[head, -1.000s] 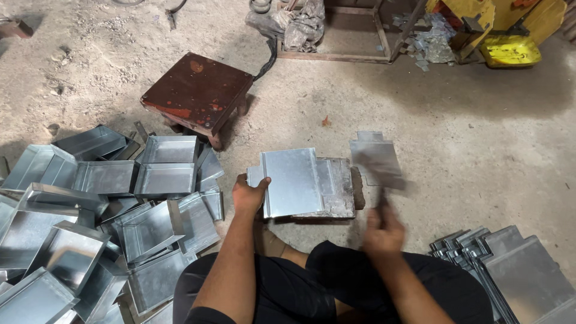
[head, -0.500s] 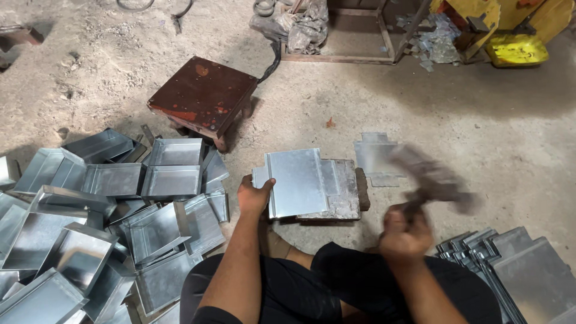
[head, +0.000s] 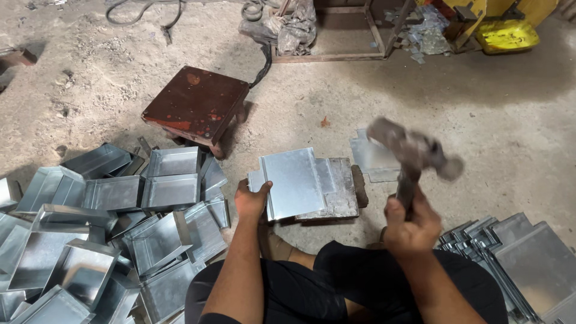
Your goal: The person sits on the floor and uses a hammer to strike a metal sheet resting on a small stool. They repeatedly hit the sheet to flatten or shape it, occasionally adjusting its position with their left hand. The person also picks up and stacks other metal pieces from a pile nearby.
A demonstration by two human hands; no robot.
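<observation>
While left hand [head: 252, 201] pins metal sheet [head: 292, 182], right hand [head: 411, 222] raises hammer [head: 414, 153].

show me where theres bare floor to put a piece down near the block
Bare floor lies beyond the metal block, between the rusty stool and the loose flat sheet, and further right of that sheet. Crowded: the pile of folded trays left of the left hand, and the stack of sheets by the right hand.

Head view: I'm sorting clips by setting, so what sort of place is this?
Probably a small sheet-metal workshop, worked on the floor. A heap of folded metal trays lies on a dusty concrete floor, and the right hand holds a hammer above a metal sheet.
</observation>
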